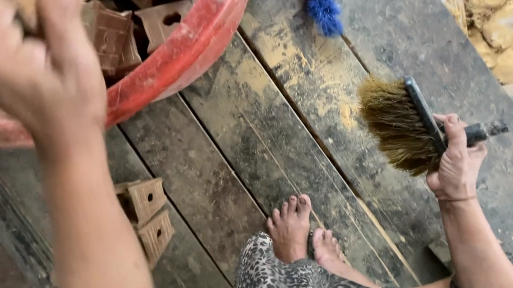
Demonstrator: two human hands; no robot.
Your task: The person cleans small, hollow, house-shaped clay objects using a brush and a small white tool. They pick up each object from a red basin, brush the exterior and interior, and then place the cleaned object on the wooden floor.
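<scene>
1. Resting on dusty wooden planks (232,162), two bare feet (300,231) lie crossed below patterned trousers.
2. The right hand (454,162) clenches the black handle of a wide brush (401,124) — bristles pointing left, over the boards.
3. Two small brown wooden blocks (148,216) sit beside the left forearm.
4. The left hand (24,62) reaches into a red tub (197,45) of similar blocks — its grip cannot be told.

Worn, dusty floorboards (255,137) run diagonally in daylight; at two o'clock, pale rubble (505,1) lies past their edge.
</scene>
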